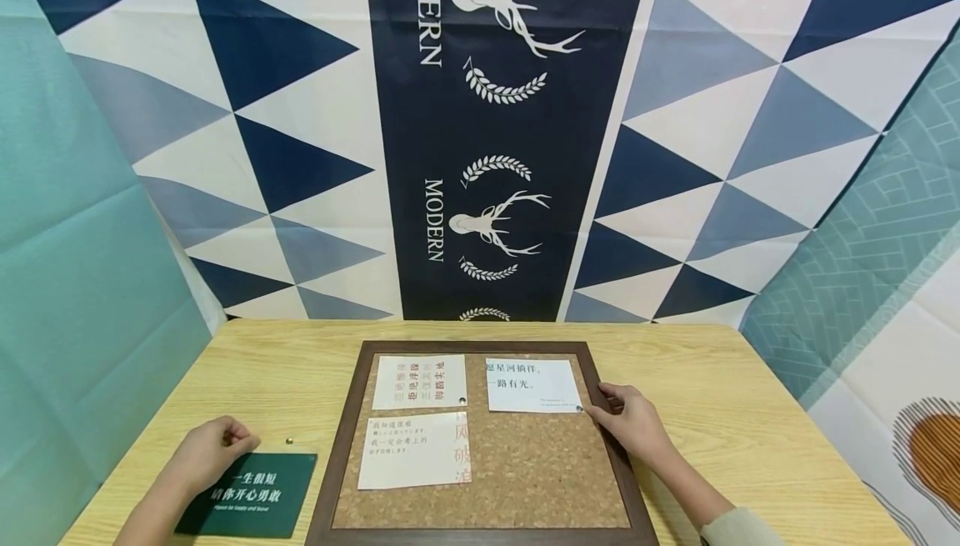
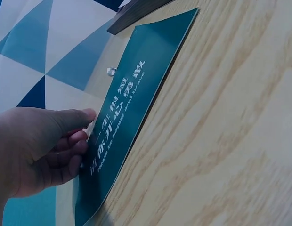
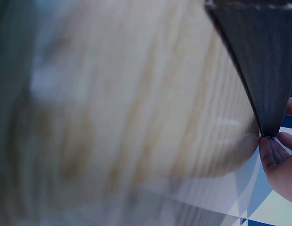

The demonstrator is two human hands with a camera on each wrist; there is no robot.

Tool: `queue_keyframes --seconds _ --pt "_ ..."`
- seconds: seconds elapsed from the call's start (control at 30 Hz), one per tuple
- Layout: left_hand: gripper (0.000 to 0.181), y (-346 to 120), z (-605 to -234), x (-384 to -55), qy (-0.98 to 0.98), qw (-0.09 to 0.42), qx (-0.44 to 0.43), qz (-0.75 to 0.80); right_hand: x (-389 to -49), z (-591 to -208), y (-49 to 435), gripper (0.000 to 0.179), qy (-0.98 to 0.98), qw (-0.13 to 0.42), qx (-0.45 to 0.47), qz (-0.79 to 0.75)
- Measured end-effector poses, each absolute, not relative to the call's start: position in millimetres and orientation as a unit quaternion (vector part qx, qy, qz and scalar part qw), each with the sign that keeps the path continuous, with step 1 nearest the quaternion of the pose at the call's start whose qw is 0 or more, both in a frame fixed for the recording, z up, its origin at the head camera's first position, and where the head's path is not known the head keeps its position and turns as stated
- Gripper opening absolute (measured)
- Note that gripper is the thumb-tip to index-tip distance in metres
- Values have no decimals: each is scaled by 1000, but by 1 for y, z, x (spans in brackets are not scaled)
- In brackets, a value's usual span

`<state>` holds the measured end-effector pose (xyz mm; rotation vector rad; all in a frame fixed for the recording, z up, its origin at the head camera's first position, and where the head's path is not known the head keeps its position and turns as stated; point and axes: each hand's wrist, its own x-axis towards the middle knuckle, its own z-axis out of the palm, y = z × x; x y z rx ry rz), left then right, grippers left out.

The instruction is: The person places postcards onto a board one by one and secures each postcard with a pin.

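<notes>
A brown-framed corkboard [image 1: 540, 479] lies on the table. My right hand [image 1: 636, 425] grips its right frame edge [image 3: 266, 70], the thumb over the cork side and the other fingers at the outer side. The thumb tip is beside a small pin [image 1: 579, 408] at the corner of a white card [image 1: 528, 392]. My left hand [image 1: 206, 458], fingers curled, is at the upper left part of a dark green card [image 2: 122, 99] with white lettering. Whether its fingertips pinch the card's edge is hidden. A loose shiny pushpin [image 2: 111, 71] sits just beyond the card.
Two cream cards, one with red and black writing [image 1: 420, 382] and another below it [image 1: 412, 454], are on the board's left half; a dark pin [image 1: 462, 401] is at the upper one's corner. The wooden table [image 1: 720, 413] meets a patterned cloth backdrop [image 1: 322, 154].
</notes>
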<state>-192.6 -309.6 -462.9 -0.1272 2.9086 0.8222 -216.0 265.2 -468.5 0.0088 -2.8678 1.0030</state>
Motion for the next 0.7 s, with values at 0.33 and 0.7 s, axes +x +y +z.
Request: queue_keyframes --seconds 0.33,0.7 --pt "27 -305 -461 -193 959 36 -53 275 -215 -467 264 54 -944 50 1 325" --pt "24 -287 -453 -190 951 -1 -35 308 -216 -467 265 53 -943 50 -2 328"
